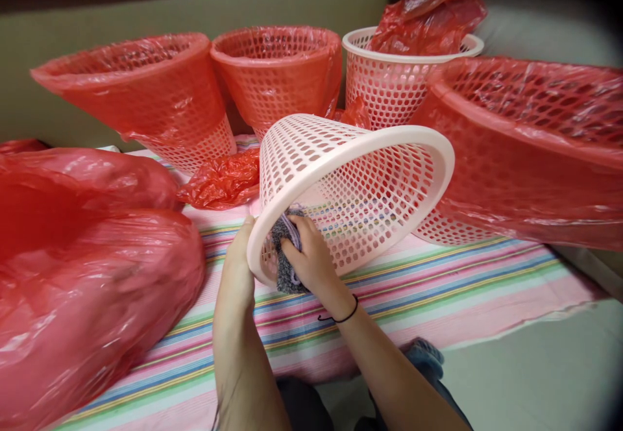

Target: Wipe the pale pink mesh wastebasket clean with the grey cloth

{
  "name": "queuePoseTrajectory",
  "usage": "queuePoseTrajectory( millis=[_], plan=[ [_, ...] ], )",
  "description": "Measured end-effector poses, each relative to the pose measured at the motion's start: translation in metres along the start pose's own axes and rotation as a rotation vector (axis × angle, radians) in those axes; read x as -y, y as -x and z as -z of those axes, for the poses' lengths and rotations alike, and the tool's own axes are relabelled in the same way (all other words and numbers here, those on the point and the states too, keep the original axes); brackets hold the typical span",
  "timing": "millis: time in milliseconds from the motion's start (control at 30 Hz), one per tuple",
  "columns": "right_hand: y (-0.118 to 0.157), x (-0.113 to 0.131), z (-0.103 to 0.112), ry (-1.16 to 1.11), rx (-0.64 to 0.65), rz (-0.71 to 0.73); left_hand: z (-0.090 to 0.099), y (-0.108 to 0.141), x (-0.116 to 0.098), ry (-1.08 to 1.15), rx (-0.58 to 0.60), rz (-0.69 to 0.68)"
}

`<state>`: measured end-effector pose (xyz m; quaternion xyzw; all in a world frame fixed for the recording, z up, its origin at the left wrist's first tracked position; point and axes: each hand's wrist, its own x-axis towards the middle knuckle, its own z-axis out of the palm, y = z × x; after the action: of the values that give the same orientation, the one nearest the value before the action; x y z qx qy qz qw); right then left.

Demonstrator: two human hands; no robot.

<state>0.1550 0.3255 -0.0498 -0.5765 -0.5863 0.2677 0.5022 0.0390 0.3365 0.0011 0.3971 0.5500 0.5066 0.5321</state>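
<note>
A light pink perforated plastic basket (351, 152) is tipped on its side, its mouth turned toward me. My left hand (239, 249) supports it from outside at the left of the rim; most of its fingers are hidden behind the wall. Inside the mouth, my right hand (309, 252) is closed around a dark grey cloth (289, 278) with a lilac edge, pressed against the inner wall near the left rim. A black band (348, 311) circles my right wrist.
Red plastic liners cover baskets at the back left (180, 106), back middle (277, 80) and right (516, 165). Another pink basket (389, 87) has a crumpled red bag (428, 22) on top. Large red bags (121, 275) bulge at left, on a striped cloth (189, 346).
</note>
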Motion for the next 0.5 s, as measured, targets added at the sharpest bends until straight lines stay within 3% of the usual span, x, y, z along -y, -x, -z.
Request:
queuePoseTrajectory(
  millis=[500],
  plan=[
    [-0.001,0.0,-0.001,-0.001,-0.018,-0.043,-0.001,0.015,-0.018,-0.186,-0.163,-0.155]
  ],
)
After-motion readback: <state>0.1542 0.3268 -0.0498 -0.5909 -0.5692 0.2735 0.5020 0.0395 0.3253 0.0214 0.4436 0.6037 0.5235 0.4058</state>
